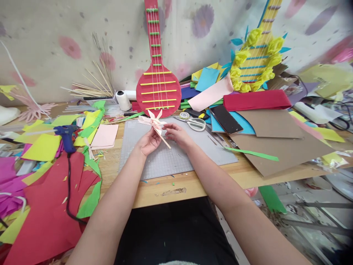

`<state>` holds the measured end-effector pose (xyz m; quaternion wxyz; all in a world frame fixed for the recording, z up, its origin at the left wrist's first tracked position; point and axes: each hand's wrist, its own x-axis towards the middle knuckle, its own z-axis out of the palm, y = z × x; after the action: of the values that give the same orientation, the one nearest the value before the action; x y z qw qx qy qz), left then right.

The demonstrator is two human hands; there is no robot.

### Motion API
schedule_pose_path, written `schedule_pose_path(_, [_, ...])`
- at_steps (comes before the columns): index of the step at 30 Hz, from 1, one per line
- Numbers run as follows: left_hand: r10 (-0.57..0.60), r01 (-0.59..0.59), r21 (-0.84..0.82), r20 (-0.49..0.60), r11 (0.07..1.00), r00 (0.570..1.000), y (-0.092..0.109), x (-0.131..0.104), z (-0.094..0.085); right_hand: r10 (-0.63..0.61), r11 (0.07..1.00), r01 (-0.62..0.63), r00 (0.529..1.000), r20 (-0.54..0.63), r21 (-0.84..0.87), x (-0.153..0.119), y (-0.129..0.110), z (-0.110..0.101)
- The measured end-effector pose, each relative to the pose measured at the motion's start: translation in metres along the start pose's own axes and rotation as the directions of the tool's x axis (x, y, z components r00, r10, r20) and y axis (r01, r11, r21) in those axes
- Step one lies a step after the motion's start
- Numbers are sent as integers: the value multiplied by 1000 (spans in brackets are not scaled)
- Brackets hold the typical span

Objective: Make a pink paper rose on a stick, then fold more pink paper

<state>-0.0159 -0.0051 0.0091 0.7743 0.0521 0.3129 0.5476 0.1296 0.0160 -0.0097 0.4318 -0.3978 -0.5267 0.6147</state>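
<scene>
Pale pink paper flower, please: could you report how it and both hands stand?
Left hand holding pale pink paper flower. Right hand close beside, contact unclear. Scissors lying beyond right hand.

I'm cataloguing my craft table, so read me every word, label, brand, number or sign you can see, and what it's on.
None can be read.
Gray cutting mat: grid lines show; any numbers are too small.
Round disc: any marks are too small.
Phone: dark screen, no legible text.
Pink paper flower: no lettering visible.
</scene>
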Motion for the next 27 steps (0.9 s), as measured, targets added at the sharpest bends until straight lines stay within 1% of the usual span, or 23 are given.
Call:
schedule_pose_path(2, [-47, 47, 12, 32, 999, 998, -3, -2, 0, -20, 999, 20, 1000, -1, -27, 2, 5, 2])
schedule_pose_path(6, [-139, 137, 51, 43, 989, 989, -9, -2, -2, -73, 994, 71, 997, -19, -86, 8, 15, 8])
schedule_pose_path(9, [-157, 155, 64, 32, 986, 987, -11, -1, -3, -102, 986, 97, 994, -32, -133, 10, 17, 8])
schedule_pose_path(12, [-157, 158, 105, -13, 982, 987, -11, -1, -3, -162, 951, 139, 985, -60, -277, 9, 12, 2])
schedule_pose_path(14, [-156, 160, 139, -44, 977, 987, -10, -2, -1, -247, 899, 200, 966, -76, -389, 7, 7, -2])
schedule_pose_path(16, [-134, 144, 170, -64, 975, 989, -9, -2, 0, -294, 846, 226, 953, -70, -482, 5, 2, -5])
schedule_pose_path(18, [-93, 106, 203, -73, 973, 993, -9, -1, 0, -295, 809, 216, 954, -59, -547, 4, -1, -6])
schedule_pose_path(21, [-27, 40, 251, -56, 967, 998, -8, 1, -2, -260, 777, 185, 965, -39, -601, 3, -2, -7])
schedule_pose_path(24, [12, -6, 290, -18, 957, 1000, -9, 3, -4, -226, 753, 153, 973, -33, -640, 4, 0, -8])
schedule_pose_path(27, [40, -33, 302, -19, 953, 999, -9, 3, -4, -181, 734, 156, 983, 31, -661, 5, 5, -9])
